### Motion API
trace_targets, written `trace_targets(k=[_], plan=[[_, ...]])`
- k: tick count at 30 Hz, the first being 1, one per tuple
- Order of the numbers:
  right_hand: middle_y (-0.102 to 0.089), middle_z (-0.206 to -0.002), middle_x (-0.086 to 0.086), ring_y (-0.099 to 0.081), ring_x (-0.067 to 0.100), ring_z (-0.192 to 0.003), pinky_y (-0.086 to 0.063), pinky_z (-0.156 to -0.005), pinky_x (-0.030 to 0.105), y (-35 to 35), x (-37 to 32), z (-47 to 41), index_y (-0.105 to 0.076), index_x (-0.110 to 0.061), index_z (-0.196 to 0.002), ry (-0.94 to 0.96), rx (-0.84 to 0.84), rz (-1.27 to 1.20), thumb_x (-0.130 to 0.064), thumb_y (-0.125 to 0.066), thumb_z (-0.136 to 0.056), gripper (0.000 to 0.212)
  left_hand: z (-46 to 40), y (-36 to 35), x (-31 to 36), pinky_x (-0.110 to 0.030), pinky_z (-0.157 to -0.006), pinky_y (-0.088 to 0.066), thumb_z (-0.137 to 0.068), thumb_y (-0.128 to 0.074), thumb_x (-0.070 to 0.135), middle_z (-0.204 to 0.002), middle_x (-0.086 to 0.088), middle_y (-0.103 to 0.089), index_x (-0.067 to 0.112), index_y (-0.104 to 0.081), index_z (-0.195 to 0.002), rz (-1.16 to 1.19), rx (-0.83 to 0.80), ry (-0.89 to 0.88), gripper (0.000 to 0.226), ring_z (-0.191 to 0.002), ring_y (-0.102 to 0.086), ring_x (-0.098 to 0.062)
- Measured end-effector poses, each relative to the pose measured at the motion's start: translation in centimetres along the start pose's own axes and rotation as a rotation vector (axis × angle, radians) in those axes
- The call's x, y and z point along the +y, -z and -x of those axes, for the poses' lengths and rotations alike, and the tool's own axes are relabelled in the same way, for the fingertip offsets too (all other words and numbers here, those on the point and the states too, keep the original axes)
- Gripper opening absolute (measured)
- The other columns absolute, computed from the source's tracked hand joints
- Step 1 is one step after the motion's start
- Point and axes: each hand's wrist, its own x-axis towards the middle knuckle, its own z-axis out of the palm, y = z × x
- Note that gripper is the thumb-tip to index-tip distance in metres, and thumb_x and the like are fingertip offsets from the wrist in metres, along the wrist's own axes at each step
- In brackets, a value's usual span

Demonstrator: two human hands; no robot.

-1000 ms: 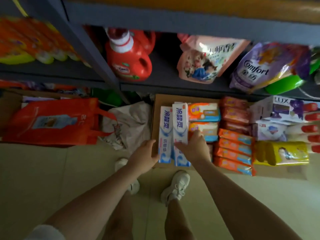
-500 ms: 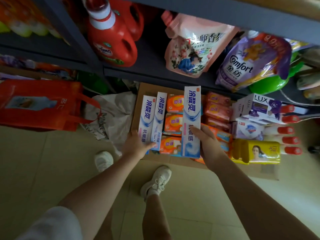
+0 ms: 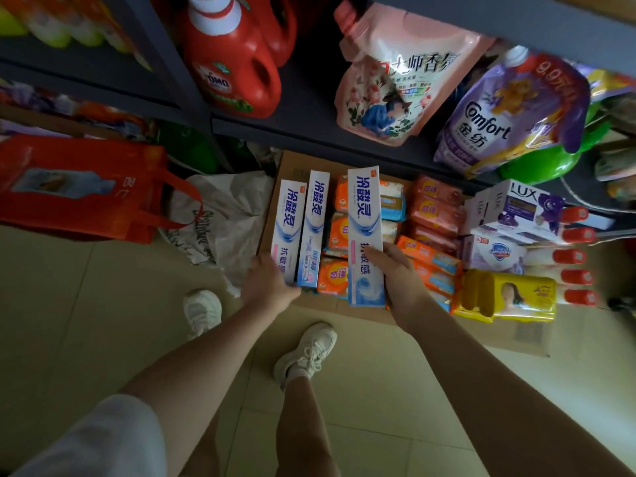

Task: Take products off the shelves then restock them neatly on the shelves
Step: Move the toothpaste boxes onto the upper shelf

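Observation:
My right hand [image 3: 395,273] grips the near end of a white and blue toothpaste box [image 3: 364,215], held over orange soap packs [image 3: 335,235] on a flat cardboard sheet [image 3: 292,166] on the floor. Two more toothpaste boxes [image 3: 303,228] stand side by side at the sheet's left edge. My left hand [image 3: 268,282] holds their near ends, its fingers hidden behind them.
Right of the soap lie orange packs [image 3: 433,208], LUX boxes [image 3: 523,208], red-capped tubes [image 3: 578,256] and a yellow pack [image 3: 509,297]. The dark shelf [image 3: 309,129] above carries a red detergent jug [image 3: 227,63] and refill pouches [image 3: 399,74]. A red bag [image 3: 79,191] sits on the left.
My right hand has lifted one toothpaste box away from the other two and moved it right, over the soap packs. My left hand stays at the two left boxes. The camera moved closer.

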Motion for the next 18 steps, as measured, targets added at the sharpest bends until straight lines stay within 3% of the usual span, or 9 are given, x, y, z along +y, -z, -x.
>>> trace_targets(k=[3,5,9,11,15,18], plan=[[-0.068,-0.091,0.007,-0.067,0.024,-0.078,-0.055,-0.077,0.044,0.2,-0.4,0.4,-0.057,-0.018,-0.110,-0.006,-0.019,-0.015,-0.018,-0.056,-0.091,0.019,-0.5,1.6,-0.5,-0.041,-0.089,-0.046,-0.073,-0.074,0.024,-0.125,-0.017,-0.040,0.002,-0.034,-0.127,-0.004,0.048,0.027,0.071,-0.112,-0.046,-0.034],[-0.067,-0.100,0.010,-0.066,0.029,-0.086,-0.054,-0.083,0.048,0.3,-0.8,1.1,-0.055,-0.017,-0.116,0.012,-0.036,0.015,-0.012,-0.055,-0.091,0.025,-0.7,3.4,-2.0,-0.036,-0.081,-0.045,-0.075,-0.071,0.022,-0.121,-0.017,-0.045,0.001,-0.039,-0.125,-0.012,0.030,-0.031,0.063,-0.106,-0.050,-0.031],[-0.066,-0.103,0.006,-0.067,0.020,-0.082,-0.056,-0.068,0.032,-0.2,-3.1,3.1,-0.052,-0.014,-0.119,0.116,-0.064,0.056,-0.004,-0.055,-0.089,0.031,1.1,9.1,-3.3,-0.026,-0.059,-0.041,-0.081,-0.063,0.021,-0.082,-0.005,-0.053,0.003,-0.051,-0.094,0.122,-0.010,-0.126,0.025,-0.075,-0.054,-0.021],[-0.069,-0.096,0.001,-0.069,0.014,-0.077,-0.055,-0.060,0.025,-0.9,-4.4,4.4,-0.055,-0.014,-0.116,0.156,-0.118,0.042,-0.003,-0.056,-0.088,0.031,2.9,12.5,-3.1,-0.020,-0.050,-0.032,-0.081,-0.059,0.029,-0.069,0.002,-0.047,0.007,-0.048,-0.085,0.211,-0.010,-0.136,0.025,-0.064,-0.046,-0.016],[-0.072,-0.101,-0.002,-0.069,0.016,-0.089,-0.055,-0.071,0.028,-3.1,-8.3,7.8,-0.056,-0.017,-0.121,0.277,-0.218,0.077,-0.002,-0.059,-0.084,0.040,6.6,19.9,-2.1,-0.009,-0.060,-0.034,-0.062,-0.044,0.051,-0.087,0.000,-0.053,0.014,-0.053,-0.100,0.306,0.053,-0.266,0.054,-0.076,-0.048,-0.014],[-0.068,-0.114,0.005,-0.066,0.021,-0.099,-0.054,-0.082,0.034,-5.3,-11.7,10.7,-0.054,-0.018,-0.126,0.381,-0.257,0.067,-0.004,-0.065,-0.079,0.050,9.3,25.7,-1.0,-0.009,-0.062,-0.035,-0.068,-0.045,0.044,-0.099,0.002,-0.051,0.011,-0.053,-0.112,0.280,0.148,-0.390,0.055,-0.087,-0.049,-0.013]])
